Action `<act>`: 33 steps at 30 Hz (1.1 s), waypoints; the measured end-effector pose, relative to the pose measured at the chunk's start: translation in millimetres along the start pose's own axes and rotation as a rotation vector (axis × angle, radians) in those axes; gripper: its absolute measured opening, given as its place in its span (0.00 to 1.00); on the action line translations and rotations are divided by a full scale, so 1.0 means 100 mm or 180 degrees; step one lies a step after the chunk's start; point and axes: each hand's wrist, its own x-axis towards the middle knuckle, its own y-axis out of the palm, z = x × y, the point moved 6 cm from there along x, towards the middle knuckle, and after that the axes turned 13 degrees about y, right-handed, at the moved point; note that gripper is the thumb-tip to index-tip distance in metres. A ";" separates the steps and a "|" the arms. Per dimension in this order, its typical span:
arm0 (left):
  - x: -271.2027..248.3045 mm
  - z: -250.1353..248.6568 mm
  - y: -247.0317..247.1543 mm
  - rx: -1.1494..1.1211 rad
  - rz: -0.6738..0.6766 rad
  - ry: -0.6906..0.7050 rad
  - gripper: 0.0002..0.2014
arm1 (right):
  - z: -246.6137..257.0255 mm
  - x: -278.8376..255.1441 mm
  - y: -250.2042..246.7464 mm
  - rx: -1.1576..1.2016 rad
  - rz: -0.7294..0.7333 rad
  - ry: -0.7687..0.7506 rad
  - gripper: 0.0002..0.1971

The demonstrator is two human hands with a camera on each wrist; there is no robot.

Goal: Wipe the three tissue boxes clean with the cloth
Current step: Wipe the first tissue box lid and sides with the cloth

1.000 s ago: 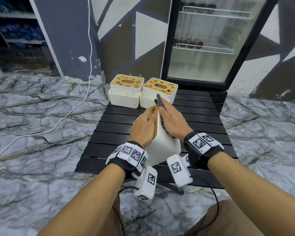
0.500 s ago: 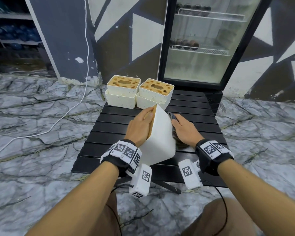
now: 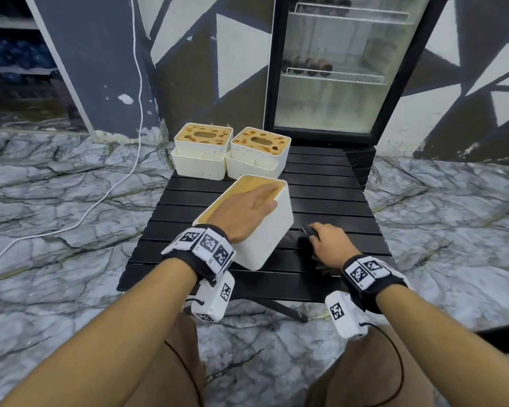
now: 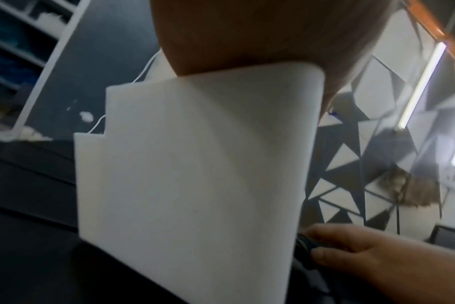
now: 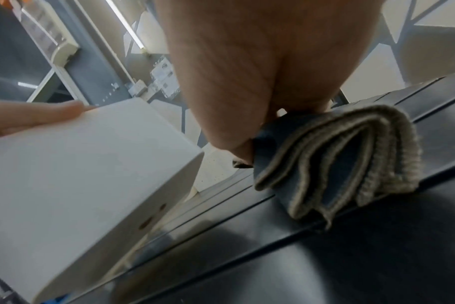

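The right hand [image 3: 329, 245] is closed on the folded cloth [image 5: 338, 162], which is pressed onto the near right of the table [image 3: 335, 201]. Just left of it, the near box [image 3: 259, 230] is held tilted by the left hand [image 3: 241, 212], fingers laid flat over its tan top. At the far edge, two stained boxes [image 3: 202, 151] are seen side by side, touching.

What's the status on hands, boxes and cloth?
Left hand flat on near tissue box, tilted. Right hand grips folded cloth on table. Two far boxes stained. Nothing obstructing.
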 end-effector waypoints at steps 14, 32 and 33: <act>-0.22 0.11 0.29 0.1037 0.0744 0.0227 0.26 | 0.01 -0.06 -0.07 0.0102 0.0129 0.0206 0.23; -0.63 0.31 -0.01 0.1190 -0.0287 -0.0012 0.25 | 0.54 -0.32 -0.23 0.1622 0.0448 -0.0620 0.28; -0.63 0.32 -0.01 0.1205 -0.0293 -0.0028 0.25 | 0.53 -0.32 -0.23 0.1684 0.0418 -0.0568 0.28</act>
